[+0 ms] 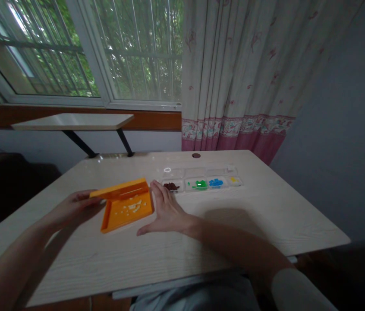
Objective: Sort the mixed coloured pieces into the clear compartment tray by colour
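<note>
An orange box rests on the table with its hinged lid tilted partly up. Small white pieces are scattered over the floor of the box. At the lid's left corner, my left hand grips the edge between thumb and fingers. My right hand is by the box's right side, thumb and fingers spread apart; whether the fingertips touch the box I cannot tell. Just beyond that hand lies a clear compartment case holding dark brown pieces, green pieces, blue pieces and yellow pieces.
The pale wood table has a round cable hole near its back edge. A raised shelf on black supports stands at the back left. Behind are a barred window and a patterned curtain.
</note>
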Available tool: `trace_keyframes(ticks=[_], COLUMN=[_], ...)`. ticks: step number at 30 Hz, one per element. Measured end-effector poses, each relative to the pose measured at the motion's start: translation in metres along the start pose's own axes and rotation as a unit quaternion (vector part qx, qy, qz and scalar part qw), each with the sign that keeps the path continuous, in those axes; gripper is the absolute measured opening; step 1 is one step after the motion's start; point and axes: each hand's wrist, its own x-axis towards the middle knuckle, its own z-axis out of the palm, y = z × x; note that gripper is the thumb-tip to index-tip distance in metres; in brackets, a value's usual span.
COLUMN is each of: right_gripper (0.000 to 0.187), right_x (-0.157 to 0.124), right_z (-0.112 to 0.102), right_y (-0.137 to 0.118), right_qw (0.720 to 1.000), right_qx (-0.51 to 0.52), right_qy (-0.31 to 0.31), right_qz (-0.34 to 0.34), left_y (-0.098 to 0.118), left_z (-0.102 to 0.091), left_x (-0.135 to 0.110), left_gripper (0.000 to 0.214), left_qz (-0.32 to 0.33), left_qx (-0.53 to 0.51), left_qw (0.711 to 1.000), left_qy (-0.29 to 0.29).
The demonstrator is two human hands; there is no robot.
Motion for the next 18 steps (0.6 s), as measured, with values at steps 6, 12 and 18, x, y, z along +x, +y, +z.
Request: trace_keyframes(ticks=[6, 12, 18], right_gripper=[0.089, 0.04, 0.045], right_x=[-0.001, 0.001, 0.001], right_z=[-0.004, 0.004, -0.004], right_y=[0.0, 0.009, 0.001], right_qw=[0.998, 0.988, 0.979], right_qx=[-0.047, -0.095, -0.132], right_qy=[-0.046, -0.091, -0.109], right_qz=[-0.022, -0.074, -0.114], left_y=[0.002, -0.014, 0.012], left_z=[0.003, 0.015, 0.026], left_x=[-0.018, -0.032, -0.057], left_gripper=[0.034, 0.03, 0.033], left_qz=[0.062, 0.118, 0.213], left_qx=[-0.032, -0.046, -0.014], left_qw=[0.988, 0.986, 0.963], left_qy=[-0.139, -0.11, -0.161])
